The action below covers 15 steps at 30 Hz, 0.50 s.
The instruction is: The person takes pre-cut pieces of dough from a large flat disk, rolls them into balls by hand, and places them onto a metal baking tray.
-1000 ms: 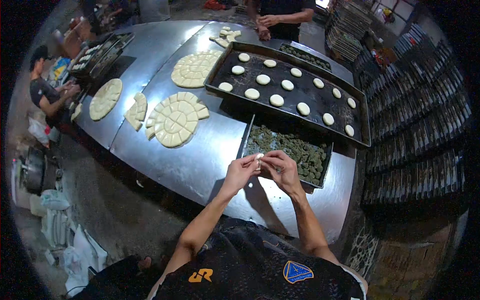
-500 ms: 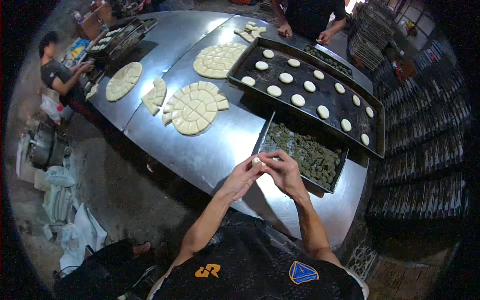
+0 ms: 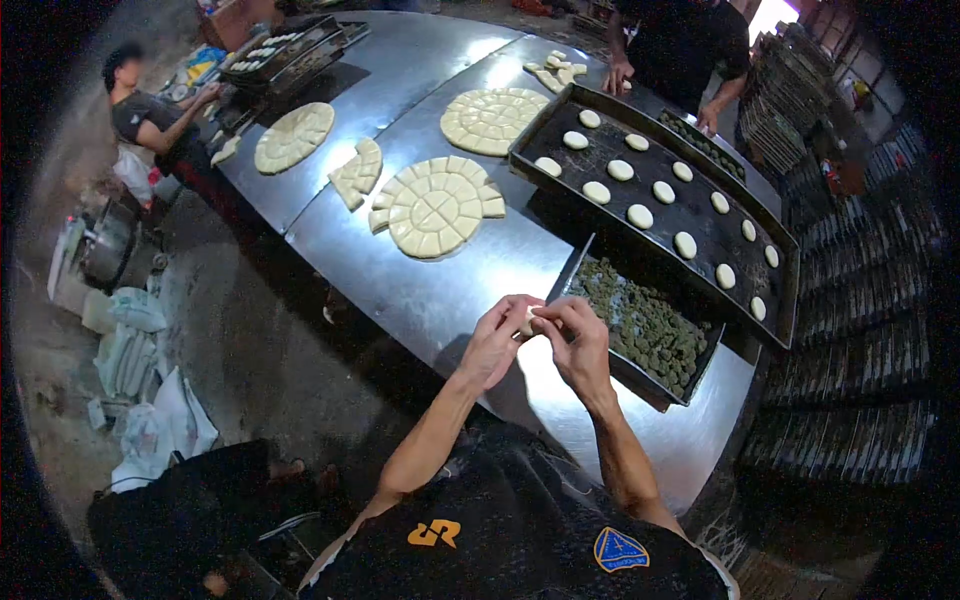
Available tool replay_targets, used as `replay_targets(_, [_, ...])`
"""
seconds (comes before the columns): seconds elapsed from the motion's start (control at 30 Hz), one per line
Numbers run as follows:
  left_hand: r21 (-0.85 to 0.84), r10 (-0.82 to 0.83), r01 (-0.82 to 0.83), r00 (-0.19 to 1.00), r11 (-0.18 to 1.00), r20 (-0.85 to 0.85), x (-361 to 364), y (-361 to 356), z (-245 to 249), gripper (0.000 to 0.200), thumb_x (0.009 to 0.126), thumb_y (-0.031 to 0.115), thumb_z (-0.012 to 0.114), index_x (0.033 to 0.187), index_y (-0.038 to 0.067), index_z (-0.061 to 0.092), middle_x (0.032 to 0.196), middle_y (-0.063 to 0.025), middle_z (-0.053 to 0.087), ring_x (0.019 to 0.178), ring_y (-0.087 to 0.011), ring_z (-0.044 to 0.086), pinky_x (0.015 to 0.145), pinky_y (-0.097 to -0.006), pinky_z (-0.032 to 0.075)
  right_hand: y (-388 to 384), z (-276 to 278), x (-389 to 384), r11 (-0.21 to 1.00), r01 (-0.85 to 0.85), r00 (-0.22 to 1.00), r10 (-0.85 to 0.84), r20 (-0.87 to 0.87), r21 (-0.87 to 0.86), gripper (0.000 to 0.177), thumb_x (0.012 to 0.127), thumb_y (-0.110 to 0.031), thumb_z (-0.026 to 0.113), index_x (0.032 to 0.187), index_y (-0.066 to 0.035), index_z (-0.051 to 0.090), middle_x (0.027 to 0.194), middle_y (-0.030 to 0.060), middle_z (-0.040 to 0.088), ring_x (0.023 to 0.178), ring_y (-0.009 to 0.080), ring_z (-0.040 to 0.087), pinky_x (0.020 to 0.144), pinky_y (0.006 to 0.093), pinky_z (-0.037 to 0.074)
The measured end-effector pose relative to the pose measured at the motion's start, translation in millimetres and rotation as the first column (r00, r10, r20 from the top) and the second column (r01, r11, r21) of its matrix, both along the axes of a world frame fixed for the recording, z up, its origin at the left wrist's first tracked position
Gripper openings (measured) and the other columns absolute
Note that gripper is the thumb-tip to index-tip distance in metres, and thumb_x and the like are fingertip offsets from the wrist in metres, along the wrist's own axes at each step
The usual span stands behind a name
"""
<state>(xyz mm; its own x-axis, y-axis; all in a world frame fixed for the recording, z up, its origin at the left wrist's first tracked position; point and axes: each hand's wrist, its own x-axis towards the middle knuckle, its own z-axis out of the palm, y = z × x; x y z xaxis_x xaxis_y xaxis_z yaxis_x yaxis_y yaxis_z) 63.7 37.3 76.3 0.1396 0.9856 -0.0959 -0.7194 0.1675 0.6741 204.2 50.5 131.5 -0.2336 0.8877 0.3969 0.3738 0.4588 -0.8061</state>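
Left hand [image 3: 495, 345]: fingers curled in close, thumb and fingertips pinching a small dough piece [image 3: 526, 322] from the left.
Right hand [image 3: 582, 345]: also narrow, its fingertips meeting the left hand's on the same dough piece, palm turned inward.
Dough piece: pale and small, mostly covered by the fingers of both hands, held in the air over the near part of the steel table [image 3: 470, 285].
Filling tray [image 3: 567, 272]: a dark rectangular tray just beyond the hands, its near-left corner close to the fingertips.
Green filling lumps [image 3: 650, 325]: many small lumps heaped across that tray.
Baking tray [image 3: 655, 160]: larger and dark, lying just behind the filling tray, its long side running away to the right.
Dough rounds [image 3: 640, 215]: flat pale rounds set in spaced rows on the baking tray, none touching.
Scored dough disc [image 3: 437, 205]: a big flat disc cut into small blocks, lying on the table left of the baking tray.
Second scored disc [image 3: 495, 120]: further back, beside the baking tray's far corner.
Third disc [image 3: 293, 137]: on the left table section, with a cut wedge of blocks [image 3: 358, 173] between it and the nearest disc.
Co-worker in black [image 3: 690, 40]: at the far end, one hand [image 3: 617, 80] resting on the table.
Second co-worker [image 3: 150, 110]: at the left side of the table.
Tray racks [image 3: 860, 330]: stacked dark trays filling the right side.
White sacks [image 3: 140, 340]: on the floor to the left.
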Motion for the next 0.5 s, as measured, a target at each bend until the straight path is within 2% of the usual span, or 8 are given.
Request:
replay_targets(0.13, [0.011,0.053,-0.053,0.998,0.999,0.029,-7.2,-3.7,-4.8,0.024,0.100,0.024,0.049,0.113,0.005,0.054,0.106,-0.0055,0.057,0.096,-0.0121,0.056,0.092,-0.0302,0.044,-2.5,8.7,-14.2,0.999,0.028,0.998,-0.029,-0.049,-0.028,0.013,0.078,-0.002,0.072,0.090,-0.002,0.068,0.081,0.0117,0.059,0.071,0.0234,0.061,0.061,0.0329,0.048])
replay_targets(0.2, [0.047,-0.024,0.022,0.999,0.999,0.048,-16.3,-3.6,-6.8,0.025,0.101,0.026,0.045,0.113,0.005,0.053,0.107,-0.0063,0.057,0.099,-0.0122,0.055,0.091,-0.0311,0.043,2.5,-4.9,-11.7,0.999,-0.036,0.994,0.034,0.105,0.025,0.015,0.080,-0.004,0.071,0.094,-0.002,0.068,0.087,0.0111,0.061,0.073,0.0230,0.062,0.063,0.0333,0.049])
replay_targets(0.27, [-0.013,0.003,-0.002,0.993,1.000,0.114,-19.5,-7.1,-4.0,0.026,0.101,0.027,0.045,0.113,0.005,0.053,0.106,-0.0052,0.057,0.099,-0.0122,0.055,0.090,-0.0306,0.043,1.2,-6.6,-17.7,0.998,-0.063,0.991,0.060,0.120,0.020,0.016,0.080,-0.005,0.071,0.096,-0.002,0.068,0.090,0.0107,0.061,0.074,0.0218,0.062,0.063,0.0328,0.050])
replay_targets(0.33, [-0.030,0.089,-0.087,0.993,0.996,0.073,-20.2,-11.4,1.7,0.022,0.100,0.021,0.050,0.114,0.005,0.053,0.104,-0.0029,0.056,0.093,-0.0093,0.055,0.087,-0.0271,0.045,-4.8,9.0,-31.1,0.996,-0.021,0.998,0.015,-0.069,-0.090,0.015,0.079,-0.005,0.072,0.094,-0.002,0.068,0.089,0.0108,0.061,0.073,0.0219,0.063,0.063,0.0330,0.050])
replay_targets(0.37, [0.032,0.141,-0.142,0.989,0.989,0.047,-17.4,-10.5,-6.4,0.021,0.100,0.020,0.050,0.113,0.005,0.053,0.102,-0.0024,0.056,0.091,-0.0082,0.054,0.084,-0.0254,0.045,-4.5,12.4,-33.9,0.999,-0.006,1.000,0.005,-0.014,-0.053,0.013,0.077,-0.004,0.073,0.090,-0.001,0.068,0.084,0.0110,0.061,0.072,0.0222,0.062,0.063,0.0333,0.050])
replay_targets(0.4, [0.025,0.153,-0.155,0.987,0.988,0.055,-19.6,-11.5,-10.7,0.021,0.100,0.020,0.050,0.113,0.005,0.053,0.102,-0.0024,0.056,0.091,-0.0082,0.054,0.084,-0.0254,0.045,-4.9,10.7,-35.0,0.998,-0.018,1.000,0.017,-0.005,-0.060,0.013,0.077,-0.004,0.073,0.090,-0.001,0.068,0.084,0.0110,0.061,0.072,0.0222,0.062,0.063,0.0333,0.050])
replay_targets(0.47, [0.100,0.144,-0.138,0.988,0.985,-0.059,-26.7,-14.1,-20.4,0.027,0.098,0.024,0.054,0.115,0.003,0.053,0.099,-0.0020,0.057,0.091,-0.0078,0.054,0.084,-0.0253,0.045,-4.4,0.6,-35.7,0.999,-0.042,0.993,0.046,0.110,-0.033,0.012,0.077,-0.002,0.071,0.089,-0.001,0.068,0.082,0.0111,0.062,0.075,0.0223,0.062,0.065,0.0324,0.049])
replay_targets(0.5, [0.068,0.150,-0.134,0.885,0.989,-0.440,-38.8,-16.7,-19.0,0.035,0.096,0.029,0.057,0.118,0.002,0.054,0.104,-0.0045,0.059,0.098,-0.0107,0.053,0.089,-0.0280,0.043,-0.8,-31.8,-37.6,0.999,-0.030,0.995,0.033,0.091,-0.034,0.011,0.076,0.003,0.069,0.086,-0.001,0.067,0.078,0.0118,0.060,0.074,0.0235,0.061,0.065,0.0321,0.048])
